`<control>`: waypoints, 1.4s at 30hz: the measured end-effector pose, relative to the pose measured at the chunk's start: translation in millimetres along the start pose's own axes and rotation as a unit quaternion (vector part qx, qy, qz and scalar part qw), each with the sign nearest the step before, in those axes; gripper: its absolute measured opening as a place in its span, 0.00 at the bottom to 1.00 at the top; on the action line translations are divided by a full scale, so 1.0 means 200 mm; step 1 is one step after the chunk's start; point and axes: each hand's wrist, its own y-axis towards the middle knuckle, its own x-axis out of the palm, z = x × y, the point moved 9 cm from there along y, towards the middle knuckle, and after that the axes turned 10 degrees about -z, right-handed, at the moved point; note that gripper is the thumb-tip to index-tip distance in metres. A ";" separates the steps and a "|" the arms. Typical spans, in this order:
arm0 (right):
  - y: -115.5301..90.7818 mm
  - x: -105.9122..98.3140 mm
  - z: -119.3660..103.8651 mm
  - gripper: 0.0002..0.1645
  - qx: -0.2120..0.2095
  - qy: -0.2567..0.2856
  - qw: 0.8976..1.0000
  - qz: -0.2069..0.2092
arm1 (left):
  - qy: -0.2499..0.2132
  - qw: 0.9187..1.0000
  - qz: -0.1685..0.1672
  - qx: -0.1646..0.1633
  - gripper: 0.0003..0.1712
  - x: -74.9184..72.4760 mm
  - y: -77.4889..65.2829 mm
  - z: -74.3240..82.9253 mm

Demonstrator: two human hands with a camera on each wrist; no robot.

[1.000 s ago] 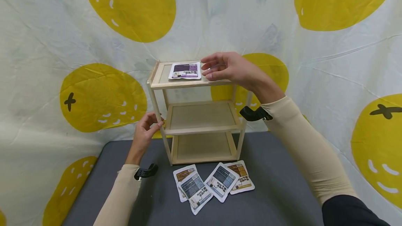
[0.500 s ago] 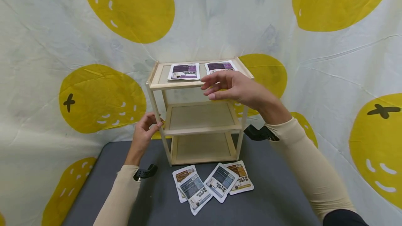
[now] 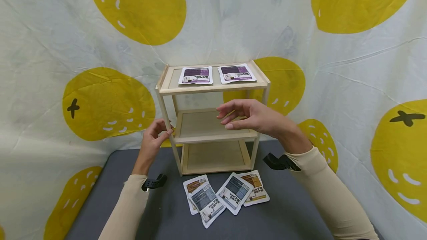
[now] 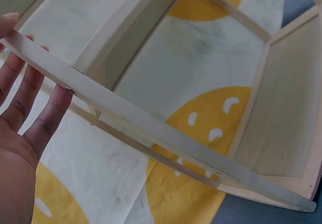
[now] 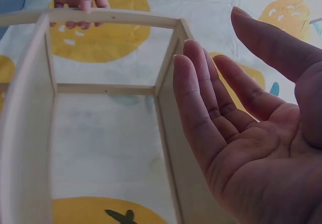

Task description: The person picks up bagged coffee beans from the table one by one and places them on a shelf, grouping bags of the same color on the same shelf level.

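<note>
Left hand (image 3: 153, 138): you grip the left post (image 3: 175, 153) of the shelf (image 3: 200, 137) between thumb and fingers. Right hand (image 3: 259, 119): empty, before the shelf's middle tier, fingers lightly bent, thumb well apart. Two purple packets (image 3: 195, 75) lie side by side on the shelf's top. At the shelf's foot, grey packets (image 3: 235, 192) overlap brown and orange packets (image 3: 257, 192); cannot tell if more lie beneath. Judged step: between placements, purple pair set down. Next move probably calls for lowering your right hand to pinch a grey packet's edge without dragging its neighbour.
</note>
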 end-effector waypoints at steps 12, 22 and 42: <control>-0.07 0.12 0.15 0.30 -0.001 0.025 0.999 -0.028 | 0.005 1.000 0.008 -0.004 0.18 0.00 0.00 0.01; -0.09 0.20 0.31 0.30 -0.005 0.033 0.999 -0.043 | 0.016 1.000 0.014 -0.017 0.17 -0.01 -0.01 -0.01; -0.12 0.38 0.66 0.29 0.030 0.079 0.994 -0.063 | 0.015 0.999 0.019 -0.043 0.18 0.01 -0.01 -0.01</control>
